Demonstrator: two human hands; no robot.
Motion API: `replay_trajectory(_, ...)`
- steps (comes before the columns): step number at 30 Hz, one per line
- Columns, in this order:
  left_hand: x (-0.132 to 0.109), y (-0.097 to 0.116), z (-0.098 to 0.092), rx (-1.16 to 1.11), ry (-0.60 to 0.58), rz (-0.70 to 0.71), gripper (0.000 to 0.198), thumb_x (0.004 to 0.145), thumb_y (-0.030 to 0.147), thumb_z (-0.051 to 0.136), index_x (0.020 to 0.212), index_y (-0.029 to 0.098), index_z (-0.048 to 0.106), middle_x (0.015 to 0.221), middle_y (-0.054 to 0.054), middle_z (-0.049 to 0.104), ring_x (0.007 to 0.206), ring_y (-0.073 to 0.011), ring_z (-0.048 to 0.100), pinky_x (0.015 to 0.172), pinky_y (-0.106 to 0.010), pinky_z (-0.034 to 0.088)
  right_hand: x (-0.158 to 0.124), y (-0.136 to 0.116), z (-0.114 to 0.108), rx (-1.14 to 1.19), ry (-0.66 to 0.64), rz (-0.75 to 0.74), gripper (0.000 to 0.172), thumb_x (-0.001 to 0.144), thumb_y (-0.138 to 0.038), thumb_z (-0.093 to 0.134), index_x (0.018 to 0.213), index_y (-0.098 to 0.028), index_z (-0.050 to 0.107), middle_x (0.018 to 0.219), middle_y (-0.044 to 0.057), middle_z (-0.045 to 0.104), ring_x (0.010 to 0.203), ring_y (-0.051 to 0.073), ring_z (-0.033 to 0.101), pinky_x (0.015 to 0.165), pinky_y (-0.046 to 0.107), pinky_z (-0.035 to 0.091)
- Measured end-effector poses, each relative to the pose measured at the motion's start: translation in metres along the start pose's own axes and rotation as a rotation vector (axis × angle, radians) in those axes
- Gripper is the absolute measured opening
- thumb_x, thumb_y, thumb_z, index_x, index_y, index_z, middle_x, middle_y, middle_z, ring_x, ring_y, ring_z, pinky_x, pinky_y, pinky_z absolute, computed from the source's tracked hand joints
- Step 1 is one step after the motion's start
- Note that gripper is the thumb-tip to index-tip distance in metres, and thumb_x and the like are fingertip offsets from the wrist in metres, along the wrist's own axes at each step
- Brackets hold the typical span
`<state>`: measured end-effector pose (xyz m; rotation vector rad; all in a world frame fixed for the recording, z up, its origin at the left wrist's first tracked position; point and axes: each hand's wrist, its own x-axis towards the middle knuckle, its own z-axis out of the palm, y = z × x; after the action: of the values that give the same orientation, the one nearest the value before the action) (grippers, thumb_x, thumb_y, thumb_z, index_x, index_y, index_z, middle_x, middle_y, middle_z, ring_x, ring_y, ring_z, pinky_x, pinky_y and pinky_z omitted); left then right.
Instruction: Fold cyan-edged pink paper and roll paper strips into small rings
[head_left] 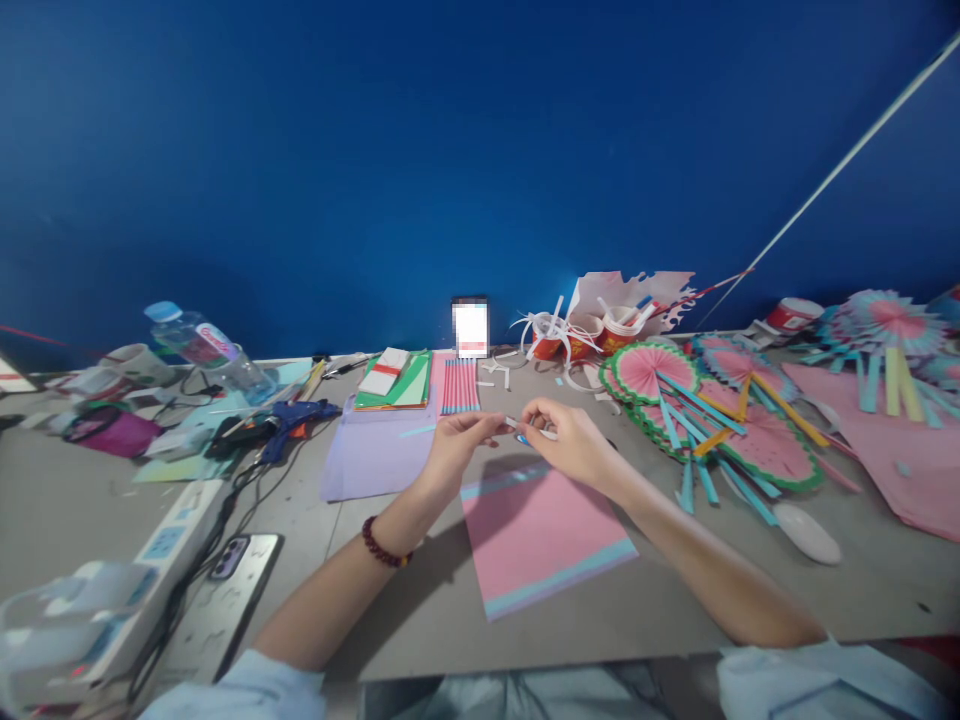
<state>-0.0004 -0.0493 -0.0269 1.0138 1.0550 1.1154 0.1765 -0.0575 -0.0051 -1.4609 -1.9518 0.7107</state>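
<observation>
Above the far part of a pink sheet of paper (544,540) with light-blue bands along two edges, my two hands come close together. My left hand (472,432), a dark bead bracelet on its wrist, is closed with the fingertips pinched on a small white piece (512,422). From the other side, my right hand (562,435) is closed with bent fingers at the same piece. A bit of white and blue shows under the right fingers; its kind cannot be made out. Beyond the left hand lies a pleated pink-and-blue paper strip (460,385).
Watermelon-patterned paper fans (652,372) and a white spoon-shaped piece (808,533) lie at right. Paper cups (619,328) stand behind. To the left are a purple sheet (367,465), a blue glue gun (289,428), a phone (244,590), a bottle (214,345) and a power strip (150,570).
</observation>
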Motion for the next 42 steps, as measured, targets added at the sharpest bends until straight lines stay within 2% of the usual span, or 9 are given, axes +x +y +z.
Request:
replay_trajectory(8, -0.003, 0.002, 0.002, -0.04, -0.029, -0.044, 0.024, 0.066, 0.039, 0.077, 0.072, 0.017, 0.074, 0.08, -0.009, 0.075, 0.089, -0.025, 0.07, 0.074, -0.031, 0.05, 0.001, 0.001, -0.001, -0.02, 0.013, -0.011, 0.009, 0.081, -0.03, 0.054, 0.081, -0.022, 0.059, 0.065, -0.002, 0.063, 0.059, 0.013, 0.055, 0.061, 0.023, 0.038)
replay_trajectory(18, -0.007, 0.004, 0.003, -0.003, -0.029, -0.059, 0.027, 0.066, 0.042, 0.076, 0.073, 0.017, 0.073, 0.08, -0.009, 0.075, 0.091, -0.0267, 0.07, 0.071, -0.03, 0.049, -0.001, 0.0, -0.001, -0.044, 0.035, -0.023, 0.009, 0.081, -0.028, 0.054, 0.081, -0.022, 0.061, 0.066, -0.001, 0.063, 0.057, 0.013, 0.055, 0.058, 0.023, 0.037)
replay_trajectory(25, -0.006, 0.002, 0.001, -0.009, -0.078, -0.058, 0.026, 0.071, 0.042, 0.073, 0.079, 0.018, 0.074, 0.091, -0.01, 0.075, 0.097, -0.0254, 0.068, 0.071, -0.027, 0.047, 0.0, -0.002, -0.003, -0.048, 0.031, -0.01, 0.011, 0.081, -0.031, 0.054, 0.081, -0.022, 0.061, 0.067, -0.001, 0.064, 0.06, 0.014, 0.057, 0.058, 0.023, 0.037)
replay_trajectory(33, -0.006, 0.002, 0.002, -0.017, -0.069, -0.049, 0.027, 0.069, 0.043, 0.073, 0.079, 0.018, 0.075, 0.094, -0.011, 0.075, 0.099, -0.026, 0.067, 0.072, -0.027, 0.046, 0.002, 0.002, -0.001, 0.0, 0.026, -0.033, 0.012, 0.083, -0.032, 0.054, 0.081, -0.022, 0.06, 0.065, -0.002, 0.064, 0.06, 0.014, 0.058, 0.06, 0.023, 0.04)
replay_trajectory(37, -0.003, -0.002, 0.0, -0.046, -0.098, -0.051, 0.025, 0.071, 0.041, 0.073, 0.08, 0.019, 0.076, 0.096, -0.011, 0.075, 0.1, -0.0246, 0.066, 0.069, -0.026, 0.044, 0.003, 0.005, 0.0, 0.02, 0.045, -0.034, 0.012, 0.083, -0.033, 0.055, 0.082, -0.022, 0.06, 0.068, -0.001, 0.065, 0.062, 0.014, 0.058, 0.063, 0.024, 0.041)
replay_trajectory(42, -0.002, -0.004, 0.001, -0.1, -0.083, -0.058, 0.021, 0.068, 0.039, 0.075, 0.075, 0.019, 0.075, 0.087, -0.008, 0.074, 0.084, -0.0173, 0.064, 0.061, -0.023, 0.039, 0.005, 0.008, 0.001, 0.067, 0.039, -0.019, 0.014, 0.083, -0.035, 0.056, 0.083, -0.021, 0.059, 0.067, -0.002, 0.064, 0.062, 0.014, 0.058, 0.064, 0.025, 0.042)
